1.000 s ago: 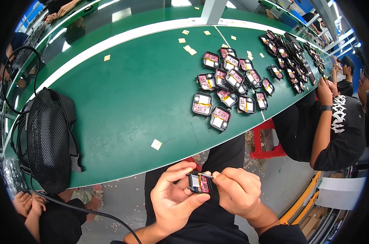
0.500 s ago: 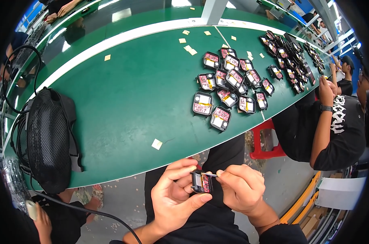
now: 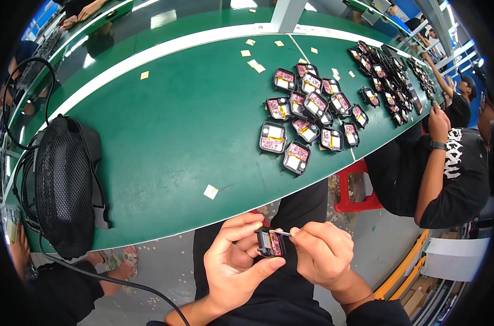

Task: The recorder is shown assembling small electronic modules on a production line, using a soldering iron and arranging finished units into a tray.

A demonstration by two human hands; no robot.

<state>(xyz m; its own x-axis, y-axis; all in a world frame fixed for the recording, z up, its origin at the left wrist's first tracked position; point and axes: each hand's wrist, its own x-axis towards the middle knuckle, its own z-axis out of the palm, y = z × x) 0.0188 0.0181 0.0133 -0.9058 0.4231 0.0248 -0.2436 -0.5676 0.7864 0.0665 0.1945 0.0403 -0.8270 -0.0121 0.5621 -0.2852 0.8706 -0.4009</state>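
My left hand (image 3: 236, 258) is closed around a small black device housing (image 3: 271, 243) with a red circuit board inside, held tilted in front of the table's near edge. Pinched in my right hand (image 3: 325, 251) is a thin metal tool, like tweezers (image 3: 281, 232), whose tip reaches the upper edge of the housing; its exact kind is hard to make out. On the green table (image 3: 171, 136), ahead and to the right, lies a loose cluster of similar open housings (image 3: 315, 104) with red boards, pale blocks and yellow tape.
A black mesh bag (image 3: 64, 185) with cables stands at the table's left end. Small pale paper squares (image 3: 210, 191) are scattered about. More housings (image 3: 385, 81) are heaped at the far right, near a seated co-worker (image 3: 448, 168). A red stool (image 3: 355, 190) stands below the table.
My hands, the housing and the thin tool stay nearly still. At the lower left, another person's hand has moved back toward the table's edge.
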